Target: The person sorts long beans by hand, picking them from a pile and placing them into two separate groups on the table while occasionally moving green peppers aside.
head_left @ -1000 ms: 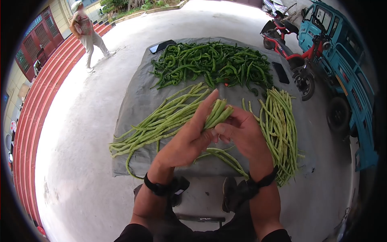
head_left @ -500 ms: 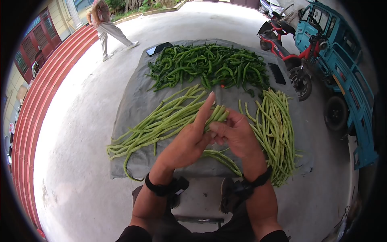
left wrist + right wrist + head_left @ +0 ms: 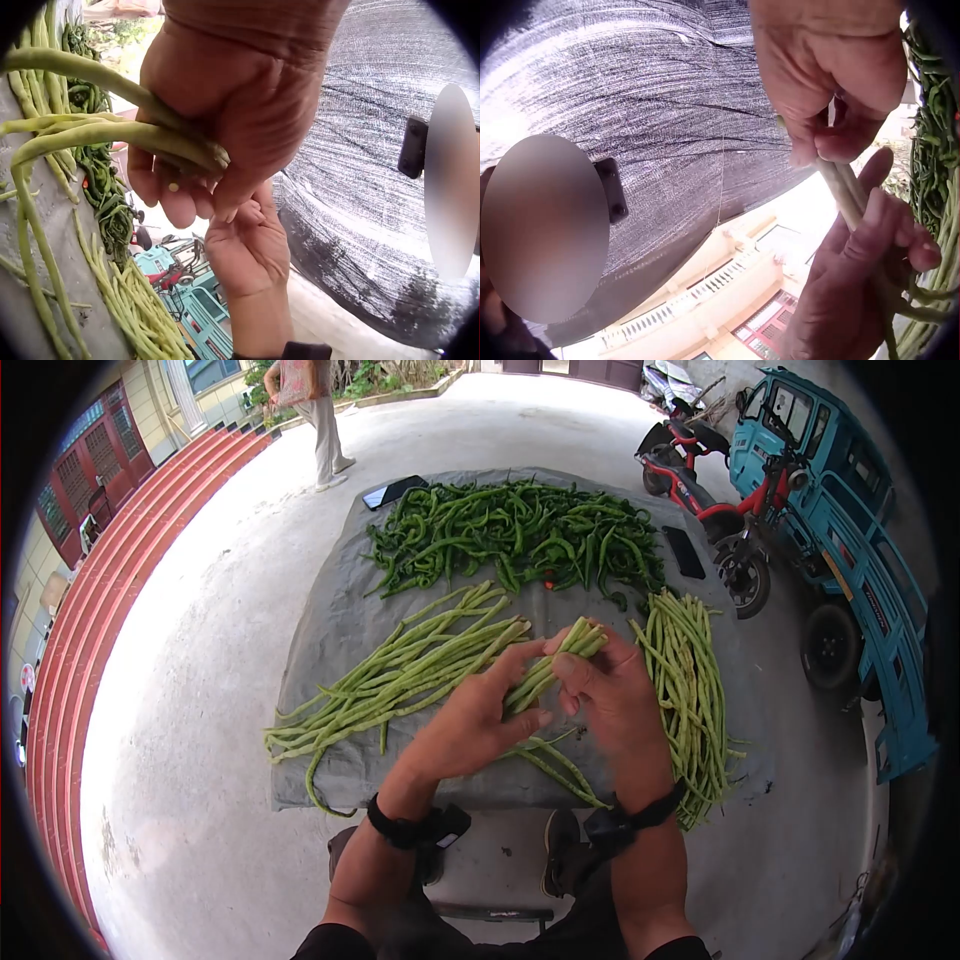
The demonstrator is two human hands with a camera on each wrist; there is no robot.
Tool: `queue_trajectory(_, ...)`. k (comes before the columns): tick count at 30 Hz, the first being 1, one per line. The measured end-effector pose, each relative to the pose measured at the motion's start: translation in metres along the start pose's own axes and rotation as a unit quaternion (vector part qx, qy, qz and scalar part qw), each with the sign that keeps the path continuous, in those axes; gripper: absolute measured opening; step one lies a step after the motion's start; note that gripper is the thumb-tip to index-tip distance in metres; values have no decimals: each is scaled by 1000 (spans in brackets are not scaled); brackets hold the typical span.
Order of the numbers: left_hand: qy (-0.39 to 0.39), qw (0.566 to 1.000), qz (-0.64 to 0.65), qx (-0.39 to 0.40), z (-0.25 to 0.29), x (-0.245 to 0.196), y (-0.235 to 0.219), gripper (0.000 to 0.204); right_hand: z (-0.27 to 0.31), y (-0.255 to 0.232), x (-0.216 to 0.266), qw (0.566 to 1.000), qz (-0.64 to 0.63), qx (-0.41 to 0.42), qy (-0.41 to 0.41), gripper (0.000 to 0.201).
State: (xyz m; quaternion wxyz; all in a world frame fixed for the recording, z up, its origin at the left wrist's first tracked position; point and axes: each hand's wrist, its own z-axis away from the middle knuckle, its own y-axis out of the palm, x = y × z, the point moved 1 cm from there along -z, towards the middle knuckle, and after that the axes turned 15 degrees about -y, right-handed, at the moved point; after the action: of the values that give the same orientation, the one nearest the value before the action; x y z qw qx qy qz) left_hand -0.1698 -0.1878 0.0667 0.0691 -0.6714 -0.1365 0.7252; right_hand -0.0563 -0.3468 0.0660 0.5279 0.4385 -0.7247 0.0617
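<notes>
In the head view my left hand (image 3: 468, 722) curls round a small bunch of long green beans (image 3: 540, 678). My right hand (image 3: 612, 690) pinches the upper ends of that bunch between thumb and fingers. Bean stems (image 3: 112, 135) run through the left palm in the left wrist view, and the right wrist view has the right fingertips on their ends. Left of the hands lies a larger pile of beans (image 3: 400, 672); right of them, another pile (image 3: 686, 705).
Green peppers (image 3: 520, 530) are heaped at the back of the grey cloth (image 3: 325, 595), with a phone (image 3: 684, 552) beside them. Loose beans (image 3: 560, 765) lie below the hands. Beyond stand a person (image 3: 318, 425), a red scooter (image 3: 700, 495) and a blue vehicle (image 3: 870, 600).
The right hand has shifted slightly right with the bean ends, and the left forefinger, earlier raised straight, now lies lower. Some beans have parted from the held bunch. The person behind has walked right.
</notes>
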Motion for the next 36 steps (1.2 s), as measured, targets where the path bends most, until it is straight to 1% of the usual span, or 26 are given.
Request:
queue_trajectory(1, 10, 998, -60, -10, -1, 2, 0, 61, -1, -5, 2, 1000, -16, -8, -17, 19)
queue_trajectory(4, -27, 998, -56, 8, -3, 4, 12, 40, -4, -21, 16, 998, -16, -5, -57, 19)
queue_trajectory(7, -20, 999, -34, 28, -6, 6, 16, 29, -2, -23, 30, 995, -4, -28, -97, 17)
queue_trajectory(10, 8, 997, -78, 7, -13, 20, 16, 24, 0, -31, 46, 989, 6, -37, -142, 17)
queue_trajectory(11, 2, 997, -81, -2, -16, 27, 17, 22, 2, -34, 53, 989, -1, -45, -142, 18)
queue_trajectory(13, -9, 996, -87, -18, -23, 41, 19, 19, 3, -38, 68, 978, -1, -86, -188, 19)
queue_trajectory(14, -14, 998, -64, -12, -24, 46, 21, 18, 4, -42, 71, 972, 0, -108, -209, 20)
queue_trajectory(17, -21, 1000, -11, 11, -29, 51, 18, 15, 4, -61, 77, 959, -10, -100, -264, 23)
queue_trajectory(18, -30, 997, 63, 34, -28, 52, 19, 16, 5, -66, 77, 957, -17, -113, -266, 23)
queue_trajectory(20, -43, 974, 210, 74, -28, 52, 19, 17, 4, -74, 77, 952, -32, -136, -274, 25)
queue_trajectory(21, -33, 978, 190, 84, -27, 49, 14, 20, 4, -76, 76, 948, -45, -151, -277, 26)
queue_trajectory(23, -62, 990, 125, 27, -11, 19, 1, 22, 2, -82, 75, 939, -73, -179, -286, 28)
queue_trajectory(24, -77, 993, 91, -1, -2, 2, -6, 24, 2, -86, 74, 936, -99, -179, -285, 28)
queue_trajectory(26, -32, 995, -28, -88, 17, -23, -19, 27, 1, -94, 71, 929, -153, -179, -285, 28)
queue_trajectory(27, -9, 987, -88, -132, 27, -32, -26, 29, 0, -98, 70, 923, -184, -190, -279, 27)
queue_trajectory(28, -14, 974, -143, -174, 37, -37, -35, 31, -1, -101, 69, 916, -214, -201, -273, 27)
queue_trajectory(30, -24, 934, -250, -254, 57, -44, -51, 35, -5, -104, 63, 903, -259, -230, -254, 25)
queue_trajectory(32, -38, 918, -266, -292, 77, -59, -59, 33, -9, -104, 50, 891, -290, -265, -226, 23)
queue_trajectory(33, -45, 908, -275, -312, 85, -62, -63, 33, -12, -102, 38, 896, -296, -271, -190, 23)
queue_trajectory(36, -28, 882, -311, -353, 101, -59, -78, 33, -21, -90, -17, 905, -300, -290, -88, 24)
